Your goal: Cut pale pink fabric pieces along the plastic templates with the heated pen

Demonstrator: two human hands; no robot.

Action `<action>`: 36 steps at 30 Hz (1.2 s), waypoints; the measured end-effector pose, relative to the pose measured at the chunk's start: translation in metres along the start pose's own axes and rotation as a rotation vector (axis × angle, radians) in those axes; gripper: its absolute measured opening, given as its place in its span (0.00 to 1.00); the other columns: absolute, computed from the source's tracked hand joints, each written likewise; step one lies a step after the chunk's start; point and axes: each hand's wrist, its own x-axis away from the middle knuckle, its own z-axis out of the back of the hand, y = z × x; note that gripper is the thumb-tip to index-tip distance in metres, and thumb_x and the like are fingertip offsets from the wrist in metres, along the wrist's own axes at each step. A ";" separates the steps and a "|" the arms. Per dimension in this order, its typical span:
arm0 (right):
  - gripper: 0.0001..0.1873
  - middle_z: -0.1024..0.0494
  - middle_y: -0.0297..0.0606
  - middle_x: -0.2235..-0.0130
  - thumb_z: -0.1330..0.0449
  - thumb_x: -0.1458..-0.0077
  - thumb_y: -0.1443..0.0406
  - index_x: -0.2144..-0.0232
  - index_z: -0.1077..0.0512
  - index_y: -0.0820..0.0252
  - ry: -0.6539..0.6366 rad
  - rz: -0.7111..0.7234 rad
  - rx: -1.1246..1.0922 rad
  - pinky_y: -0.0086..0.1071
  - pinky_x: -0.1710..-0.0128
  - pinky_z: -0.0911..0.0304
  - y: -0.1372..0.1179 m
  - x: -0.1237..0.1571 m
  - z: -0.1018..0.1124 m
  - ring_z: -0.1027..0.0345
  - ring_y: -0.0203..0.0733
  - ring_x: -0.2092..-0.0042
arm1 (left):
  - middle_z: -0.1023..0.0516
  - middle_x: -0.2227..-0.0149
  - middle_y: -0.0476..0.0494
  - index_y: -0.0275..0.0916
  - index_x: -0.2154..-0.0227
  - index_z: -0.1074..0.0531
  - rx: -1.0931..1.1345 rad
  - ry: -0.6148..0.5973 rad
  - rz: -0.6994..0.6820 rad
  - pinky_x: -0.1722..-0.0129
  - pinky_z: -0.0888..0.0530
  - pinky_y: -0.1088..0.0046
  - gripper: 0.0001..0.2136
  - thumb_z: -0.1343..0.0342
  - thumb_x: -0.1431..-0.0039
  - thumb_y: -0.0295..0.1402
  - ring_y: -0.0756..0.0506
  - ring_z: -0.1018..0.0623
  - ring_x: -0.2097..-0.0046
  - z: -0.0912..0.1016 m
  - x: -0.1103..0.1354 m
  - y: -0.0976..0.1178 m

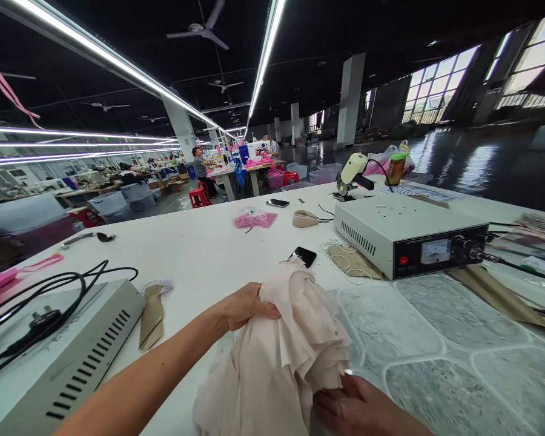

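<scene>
A bunched stack of pale pink-beige fabric pieces [272,363] hangs gathered in front of me, its layered edges fanning out to the right. My left hand [249,306] is closed round the upper left side of the fabric, thumb lying across the front. Lower down, my right hand [349,402] grips the right edge of the same fabric, with its fingertips partly hidden in the folds. Just behind the top of the bundle, a black phone [303,257] lies on the white table [195,242], partly covered by the cloth.
A grey metal power box [409,230] with a meter stands right; another grey box [68,357] with black cables is left. Further back are a cloth cutter [352,175], a bag of pink pieces [254,218] and a second phone [278,203]. A patterned mat [418,321] covers the right side.
</scene>
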 end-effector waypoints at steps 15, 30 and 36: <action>0.26 0.21 0.40 0.67 0.30 0.62 0.59 0.59 0.28 0.62 0.232 0.094 0.001 0.38 0.58 0.33 -0.034 -0.030 -0.010 0.27 0.48 0.62 | 0.21 0.60 0.47 0.40 0.61 0.24 -0.701 -0.008 -0.008 0.55 0.27 0.63 0.21 0.34 0.64 0.30 0.38 0.25 0.53 -0.028 -0.047 -0.001; 0.32 0.22 0.44 0.61 0.35 0.63 0.57 0.53 0.31 0.64 0.186 0.058 0.483 0.39 0.55 0.34 -0.078 -0.030 0.010 0.28 0.51 0.57 | 0.20 0.63 0.40 0.37 0.57 0.28 0.154 0.032 0.095 0.54 0.28 0.55 0.33 0.32 0.76 0.24 0.35 0.21 0.59 -0.038 -0.064 -0.050; 0.37 0.30 0.46 0.47 0.37 0.57 0.49 0.47 0.34 0.61 0.224 0.168 0.897 0.38 0.53 0.35 -0.158 -0.045 0.055 0.34 0.49 0.49 | 0.20 0.63 0.39 0.37 0.53 0.30 0.292 0.135 0.067 0.57 0.25 0.57 0.34 0.35 0.71 0.20 0.35 0.20 0.60 -0.039 -0.053 -0.055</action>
